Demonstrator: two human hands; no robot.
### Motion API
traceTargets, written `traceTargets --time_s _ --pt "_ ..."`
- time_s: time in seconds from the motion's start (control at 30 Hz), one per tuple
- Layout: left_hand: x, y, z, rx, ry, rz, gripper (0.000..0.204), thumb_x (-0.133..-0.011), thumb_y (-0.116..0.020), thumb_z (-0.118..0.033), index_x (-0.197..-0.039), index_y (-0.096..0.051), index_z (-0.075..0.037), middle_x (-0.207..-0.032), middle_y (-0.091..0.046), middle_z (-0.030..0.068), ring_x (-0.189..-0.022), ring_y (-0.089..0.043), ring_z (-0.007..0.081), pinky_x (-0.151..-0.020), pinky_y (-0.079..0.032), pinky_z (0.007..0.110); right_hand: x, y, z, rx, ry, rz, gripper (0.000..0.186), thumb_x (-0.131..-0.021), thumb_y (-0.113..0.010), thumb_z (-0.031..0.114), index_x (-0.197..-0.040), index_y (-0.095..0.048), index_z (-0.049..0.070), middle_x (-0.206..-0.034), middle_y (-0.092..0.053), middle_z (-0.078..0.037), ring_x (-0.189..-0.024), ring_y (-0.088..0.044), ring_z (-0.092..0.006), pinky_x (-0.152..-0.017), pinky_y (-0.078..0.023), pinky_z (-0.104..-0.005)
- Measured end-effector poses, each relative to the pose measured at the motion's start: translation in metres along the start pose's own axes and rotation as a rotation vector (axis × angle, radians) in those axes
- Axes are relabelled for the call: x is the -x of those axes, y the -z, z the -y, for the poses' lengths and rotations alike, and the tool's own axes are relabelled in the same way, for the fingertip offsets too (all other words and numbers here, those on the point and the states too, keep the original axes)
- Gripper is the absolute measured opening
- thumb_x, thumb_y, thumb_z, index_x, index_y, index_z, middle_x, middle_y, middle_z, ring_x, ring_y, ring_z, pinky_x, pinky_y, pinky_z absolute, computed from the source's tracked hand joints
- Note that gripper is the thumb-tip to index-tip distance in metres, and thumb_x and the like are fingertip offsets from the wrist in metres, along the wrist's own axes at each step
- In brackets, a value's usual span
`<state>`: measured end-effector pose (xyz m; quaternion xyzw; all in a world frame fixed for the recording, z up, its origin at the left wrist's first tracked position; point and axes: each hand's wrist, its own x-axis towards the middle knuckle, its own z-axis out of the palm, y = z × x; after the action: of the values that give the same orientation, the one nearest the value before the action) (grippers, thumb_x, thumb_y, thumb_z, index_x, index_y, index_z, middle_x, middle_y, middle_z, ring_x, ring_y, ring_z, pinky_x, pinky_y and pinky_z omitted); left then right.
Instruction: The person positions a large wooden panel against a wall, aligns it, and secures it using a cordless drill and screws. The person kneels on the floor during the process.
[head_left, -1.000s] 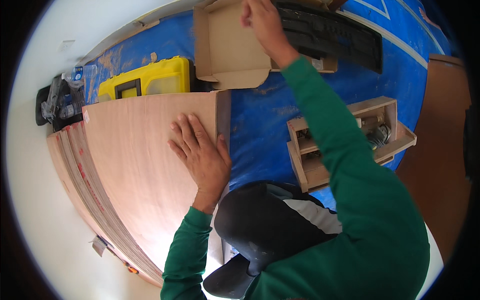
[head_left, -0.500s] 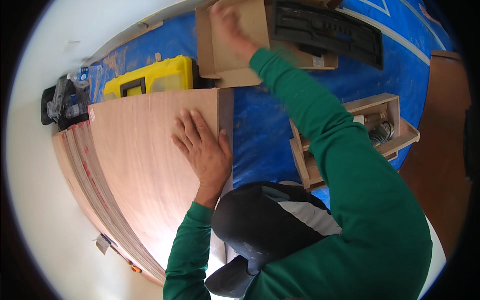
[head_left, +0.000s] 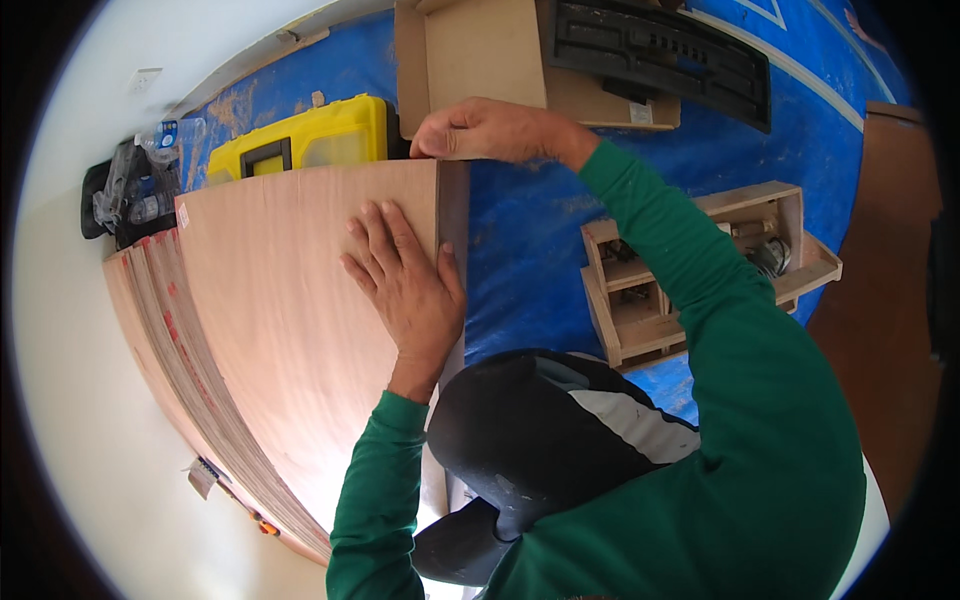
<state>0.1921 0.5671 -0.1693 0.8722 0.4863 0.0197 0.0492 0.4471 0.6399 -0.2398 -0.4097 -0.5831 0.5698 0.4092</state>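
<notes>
My left hand (head_left: 398,285) lies flat, fingers apart, on a pale plywood sheet (head_left: 265,260), its thumb by the sheet's right edge. My right hand (head_left: 465,130) has curled fingertips at the top right corner of that sheet, beside the yellow toolbox (head_left: 348,117); what is between them I cannot make out. Layered reddish-edged boards (head_left: 175,330) stand along the sheet's left.
An open cardboard box (head_left: 480,55) and a black plastic piece (head_left: 650,60) lie behind on the blue floor covering (head_left: 530,250). A wooden tool caddy (head_left: 640,335) sits at right. Bottles and bags (head_left: 140,195) are at back left, near the white wall.
My right hand has come down from over the cardboard box to the corner of the plywood. My left hand stays spread on the sheet.
</notes>
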Motion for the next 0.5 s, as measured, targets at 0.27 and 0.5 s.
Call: traceTargets --time_s 0.27,0.5 --pt "0.003 0.002 0.0 -0.066 -0.044 0.004 0.08 -0.101 -0.063 -0.029 -0.169 -0.028 -0.005 -0.173 -0.024 0.0281 -0.162 -0.016 0.0502 -0.127 -0.008 0.07 0.023 -0.022 -0.008 -0.014 -0.056 -0.369 0.039 -0.105 -0.058 0.033 -0.093 -0.07 -0.003 -0.082 -0.069 -0.019 -0.074 -0.063 -0.0296 -0.076 -0.052 -0.0412" --pt "-0.054 0.015 0.003 0.264 -0.099 -0.072 0.064 -0.087 -0.069 -0.03 -0.142 -0.052 -0.003 -0.151 -0.048 0.0253 -0.151 -0.034 0.0482 -0.124 -0.022 0.063 0.149 0.025 -0.051 1.023 -0.11 0.013 0.036 -0.106 -0.062 0.039 -0.113 -0.065 0.004 -0.113 -0.063 -0.014 -0.106 -0.06 -0.0336 -0.094 -0.051 -0.0426"
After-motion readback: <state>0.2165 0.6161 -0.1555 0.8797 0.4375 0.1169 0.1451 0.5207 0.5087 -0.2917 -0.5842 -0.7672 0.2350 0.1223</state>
